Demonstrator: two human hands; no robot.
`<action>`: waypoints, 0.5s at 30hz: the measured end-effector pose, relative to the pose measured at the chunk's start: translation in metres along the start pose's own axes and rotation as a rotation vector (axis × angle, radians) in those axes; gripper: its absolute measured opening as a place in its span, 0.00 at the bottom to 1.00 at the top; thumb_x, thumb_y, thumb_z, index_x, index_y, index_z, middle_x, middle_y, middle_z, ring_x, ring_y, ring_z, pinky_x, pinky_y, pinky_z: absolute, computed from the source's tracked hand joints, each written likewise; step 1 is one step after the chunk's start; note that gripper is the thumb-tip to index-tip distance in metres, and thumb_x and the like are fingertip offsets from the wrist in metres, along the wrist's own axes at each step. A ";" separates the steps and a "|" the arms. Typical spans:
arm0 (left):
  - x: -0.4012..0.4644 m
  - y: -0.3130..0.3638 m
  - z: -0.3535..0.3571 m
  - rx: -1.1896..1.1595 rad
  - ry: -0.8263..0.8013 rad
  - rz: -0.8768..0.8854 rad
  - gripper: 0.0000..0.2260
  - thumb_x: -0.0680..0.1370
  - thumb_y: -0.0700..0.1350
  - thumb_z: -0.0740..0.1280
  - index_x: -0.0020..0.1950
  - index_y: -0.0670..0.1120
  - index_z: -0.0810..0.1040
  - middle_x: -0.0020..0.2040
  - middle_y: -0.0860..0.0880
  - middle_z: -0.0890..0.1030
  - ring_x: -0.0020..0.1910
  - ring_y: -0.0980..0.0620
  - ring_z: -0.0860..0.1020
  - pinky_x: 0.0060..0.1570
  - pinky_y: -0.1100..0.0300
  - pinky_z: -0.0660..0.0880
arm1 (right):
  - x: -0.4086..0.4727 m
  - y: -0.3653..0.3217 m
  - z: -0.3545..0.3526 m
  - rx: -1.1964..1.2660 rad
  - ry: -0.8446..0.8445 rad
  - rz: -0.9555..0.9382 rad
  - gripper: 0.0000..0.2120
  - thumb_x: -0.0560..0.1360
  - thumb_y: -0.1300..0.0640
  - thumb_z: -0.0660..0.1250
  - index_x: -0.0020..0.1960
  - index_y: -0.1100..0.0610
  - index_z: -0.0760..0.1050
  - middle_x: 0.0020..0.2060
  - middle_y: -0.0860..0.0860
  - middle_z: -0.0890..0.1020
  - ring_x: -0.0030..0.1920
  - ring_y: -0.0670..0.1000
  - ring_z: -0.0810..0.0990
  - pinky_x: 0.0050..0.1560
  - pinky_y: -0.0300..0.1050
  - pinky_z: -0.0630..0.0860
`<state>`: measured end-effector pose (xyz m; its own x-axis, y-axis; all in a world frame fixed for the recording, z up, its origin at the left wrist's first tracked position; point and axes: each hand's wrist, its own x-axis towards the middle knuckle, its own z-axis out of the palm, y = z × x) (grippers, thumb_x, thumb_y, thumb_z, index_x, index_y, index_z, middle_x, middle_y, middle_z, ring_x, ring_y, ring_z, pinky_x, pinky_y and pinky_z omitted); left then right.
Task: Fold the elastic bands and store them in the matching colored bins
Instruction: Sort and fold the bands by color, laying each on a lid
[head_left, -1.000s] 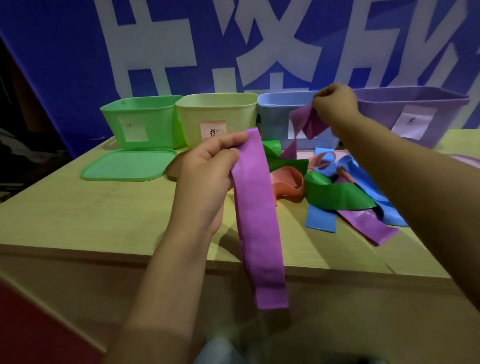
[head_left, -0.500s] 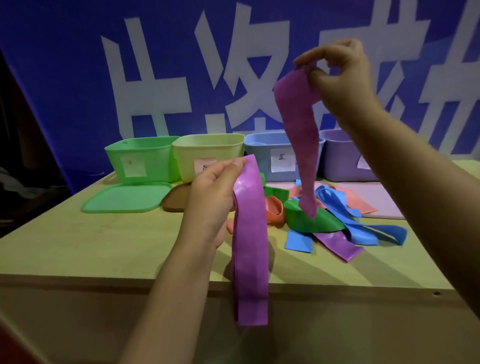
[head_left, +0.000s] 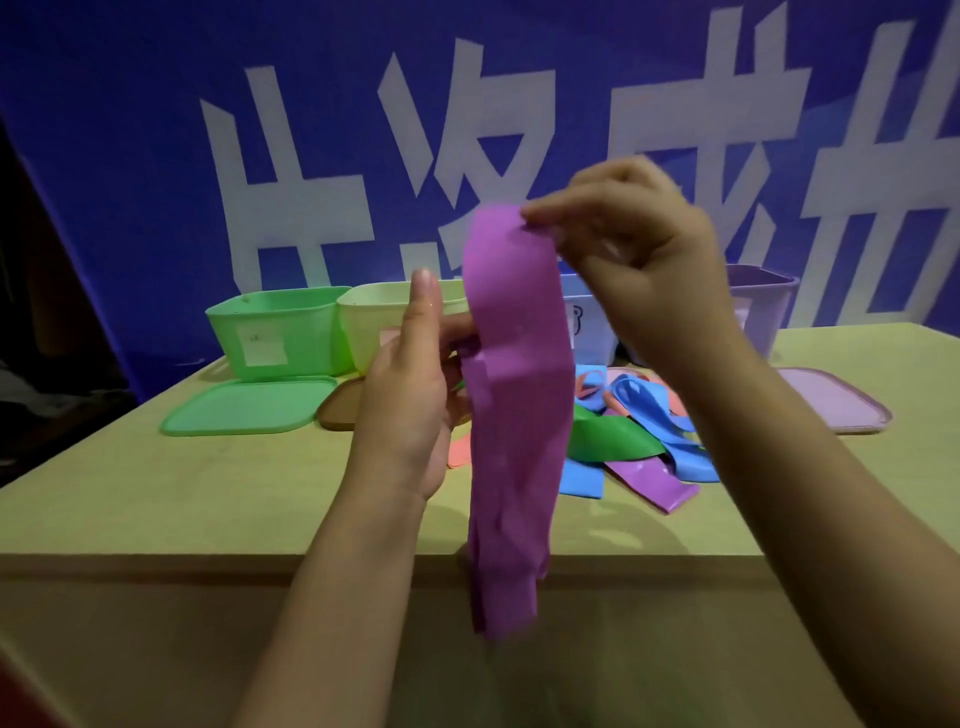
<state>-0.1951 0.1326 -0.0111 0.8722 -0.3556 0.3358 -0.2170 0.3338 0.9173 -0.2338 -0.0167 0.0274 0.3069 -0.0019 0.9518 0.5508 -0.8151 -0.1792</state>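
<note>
Two purple elastic bands (head_left: 511, 415) hang together in front of me, reaching down past the table's front edge. My right hand (head_left: 631, 260) pinches the top of one at head height. My left hand (head_left: 415, 384) holds the other from the left at mid-height, thumb pointing up. On the table behind lies a pile of bands: green (head_left: 613, 439), blue (head_left: 649, 405), orange (head_left: 460, 449) and another purple one (head_left: 654, 480). Four bins stand in a row at the back: green (head_left: 275, 332), pale yellow (head_left: 379, 317), blue (head_left: 592, 332), mostly hidden by the bands, and purple (head_left: 763, 306).
A green lid (head_left: 244, 405) lies in front of the green bin, a brown lid (head_left: 337, 410) beside it, and a purple lid (head_left: 836, 400) at the right. The wooden table (head_left: 182, 499) has bare surface at front left. A blue banner with white characters hangs behind.
My right hand brought its purple band from the far right over to the left one, so both now hang together. The view has tilted upward.
</note>
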 end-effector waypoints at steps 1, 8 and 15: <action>-0.002 0.001 0.000 0.007 -0.014 0.011 0.25 0.72 0.65 0.55 0.41 0.47 0.81 0.34 0.52 0.82 0.35 0.56 0.80 0.38 0.59 0.75 | -0.008 -0.002 0.003 -0.002 -0.010 0.003 0.10 0.75 0.60 0.65 0.55 0.51 0.76 0.48 0.47 0.72 0.50 0.43 0.73 0.52 0.32 0.73; -0.007 -0.007 -0.005 0.073 0.047 0.158 0.06 0.73 0.48 0.68 0.38 0.49 0.83 0.34 0.53 0.82 0.36 0.57 0.78 0.38 0.58 0.76 | -0.051 -0.017 0.010 0.097 -0.031 0.183 0.14 0.74 0.70 0.64 0.50 0.52 0.79 0.49 0.50 0.75 0.52 0.42 0.76 0.50 0.32 0.73; -0.010 -0.026 -0.003 0.125 0.004 0.193 0.07 0.73 0.42 0.70 0.36 0.50 0.83 0.35 0.50 0.83 0.37 0.51 0.77 0.41 0.55 0.75 | -0.055 -0.026 0.013 0.712 0.314 0.831 0.06 0.75 0.61 0.66 0.52 0.56 0.74 0.51 0.56 0.80 0.44 0.48 0.83 0.46 0.39 0.79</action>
<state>-0.1975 0.1301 -0.0385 0.8108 -0.2924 0.5070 -0.4325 0.2842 0.8557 -0.2552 0.0118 -0.0232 0.6306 -0.6143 0.4743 0.6137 0.0206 -0.7893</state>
